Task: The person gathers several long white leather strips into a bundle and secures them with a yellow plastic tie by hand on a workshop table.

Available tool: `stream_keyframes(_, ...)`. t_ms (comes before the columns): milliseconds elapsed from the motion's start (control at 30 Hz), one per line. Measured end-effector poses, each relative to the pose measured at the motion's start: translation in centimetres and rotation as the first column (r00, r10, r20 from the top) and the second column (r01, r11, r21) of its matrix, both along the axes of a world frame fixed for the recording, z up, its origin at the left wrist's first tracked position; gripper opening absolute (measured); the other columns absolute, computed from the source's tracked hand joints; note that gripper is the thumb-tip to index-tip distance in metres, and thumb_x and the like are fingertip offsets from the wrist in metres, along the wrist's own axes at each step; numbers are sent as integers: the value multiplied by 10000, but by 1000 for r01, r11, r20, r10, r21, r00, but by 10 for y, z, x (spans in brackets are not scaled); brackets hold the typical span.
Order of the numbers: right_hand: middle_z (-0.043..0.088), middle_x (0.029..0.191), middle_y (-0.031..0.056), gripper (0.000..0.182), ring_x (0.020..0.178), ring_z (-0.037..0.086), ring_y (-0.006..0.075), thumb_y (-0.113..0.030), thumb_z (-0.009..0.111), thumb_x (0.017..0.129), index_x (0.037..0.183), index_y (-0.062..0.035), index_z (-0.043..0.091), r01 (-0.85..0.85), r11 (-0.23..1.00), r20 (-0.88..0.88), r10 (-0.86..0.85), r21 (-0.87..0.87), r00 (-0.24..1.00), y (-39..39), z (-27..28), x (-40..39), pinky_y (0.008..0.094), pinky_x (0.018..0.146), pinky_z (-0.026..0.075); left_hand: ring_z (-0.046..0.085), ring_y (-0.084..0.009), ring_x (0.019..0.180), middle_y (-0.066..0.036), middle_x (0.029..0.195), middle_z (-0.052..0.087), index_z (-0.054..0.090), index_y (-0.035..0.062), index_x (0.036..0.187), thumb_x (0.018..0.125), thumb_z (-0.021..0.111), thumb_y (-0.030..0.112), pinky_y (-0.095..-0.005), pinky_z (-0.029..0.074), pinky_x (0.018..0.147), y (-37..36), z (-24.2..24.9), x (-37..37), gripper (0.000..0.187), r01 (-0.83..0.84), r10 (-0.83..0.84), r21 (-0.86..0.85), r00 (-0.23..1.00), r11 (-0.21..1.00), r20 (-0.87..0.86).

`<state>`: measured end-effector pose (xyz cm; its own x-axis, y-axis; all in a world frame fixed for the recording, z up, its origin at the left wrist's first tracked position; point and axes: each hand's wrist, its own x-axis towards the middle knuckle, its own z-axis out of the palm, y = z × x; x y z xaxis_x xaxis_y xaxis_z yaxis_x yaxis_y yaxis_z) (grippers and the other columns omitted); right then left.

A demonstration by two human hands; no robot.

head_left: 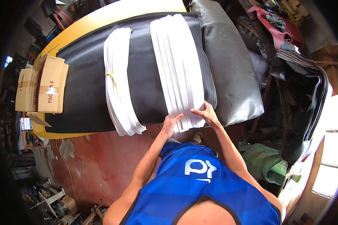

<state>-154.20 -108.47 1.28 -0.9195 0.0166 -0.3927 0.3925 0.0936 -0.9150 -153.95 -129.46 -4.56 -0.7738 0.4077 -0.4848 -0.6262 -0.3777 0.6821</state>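
Observation:
A wide stack of long white strips (174, 63) lies across a black sheet (86, 75). At its near end my left hand (171, 123) grips the left edge, thumb on top and fingers partly hidden beneath. My right hand (207, 113) grips the right edge, its thumb pressed on the top strips and its other fingers along the side. The near ends of the strips are fanned unevenly between my hands. To the left lies a second bundle of white strips (116, 82), tied round its middle with a thin yellow tie (112, 74).
An open cardboard box (50, 84) stands at the left on the sheet, over a yellow surface (139, 7). A thick grey-black padded roll (233, 63) borders the right side. Folded dark material (308, 101) and a green sack (264, 161) are farther right. Clutter lies lower left.

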Motion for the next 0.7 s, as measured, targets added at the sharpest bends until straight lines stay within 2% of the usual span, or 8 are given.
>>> stream_keyframes(133,646,1079,136,719,990,613,202,-341,842,688,1220,29,529,-4,1000,-45,5,9,999,-1,-4,3,333,896,478,593,-185,1041,-119,1139,630,567,-54,1199,808,768,239,-324,458,918,1,-1,0,529,0,1,-19,1000,1000,9)
stream_keyframes(200,618,1146,141,756,1076,574,218,-341,841,688,1262,18,505,54,998,-150,-56,-18,987,-7,-4,6,350,955,441,592,-205,1053,-133,1164,615,547,-63,1220,805,769,238,-338,459,932,2,-6,0,559,-1,2,-27,1000,1000,16)
stream_keyframes(233,583,1209,150,806,1153,529,227,-333,848,681,1298,21,468,28,998,-111,-34,-56,993,-7,2,6,359,1004,403,592,-205,1053,-133,1164,615,547,-63,1220,805,769,238,-338,459,932,2,-2,-1,559,-4,4,-28,1000,1000,12)
stream_keyframes(367,564,1234,149,855,1179,510,229,-298,865,660,1322,22,430,5,999,-153,-13,-53,988,-6,-10,6,351,1029,380,575,-225,1094,-141,1182,603,511,-71,1255,812,756,220,-366,449,964,3,14,-1,584,24,-25,20,999,1000,32)
stream_keyframes(500,587,1179,144,783,1109,554,221,-271,858,676,1276,29,455,14,998,-129,-22,-61,991,-10,-5,8,344,980,426,577,-230,1084,-157,1168,601,494,-94,1253,813,751,207,-362,454,955,4,0,2,593,-1,1,-9,999,1000,39)
stream_keyframes(567,590,1164,137,776,1080,560,203,-278,839,708,1299,31,443,4,1000,-41,-4,-5,999,-9,-11,8,339,957,440,585,-228,1066,-162,1162,600,493,-108,1245,813,753,208,-354,459,944,5,-9,3,595,-27,28,-36,999,999,39)
stream_keyframes(667,602,1137,141,758,1053,573,202,-293,834,713,1278,41,456,3,998,-9,-3,-59,1000,-7,-20,7,342,942,449,594,-219,1039,-165,1139,605,504,-131,1214,813,757,209,-340,464,925,3,-16,6,584,-40,43,-58,998,998,52)
stream_keyframes(700,602,1137,141,758,1053,573,202,-293,834,713,1278,41,456,1,998,-4,-1,-61,1000,-7,-22,8,342,942,449,620,-234,1012,-164,1128,618,510,-103,1220,823,743,182,-368,511,876,4,-17,5,542,-38,40,-46,999,998,33)
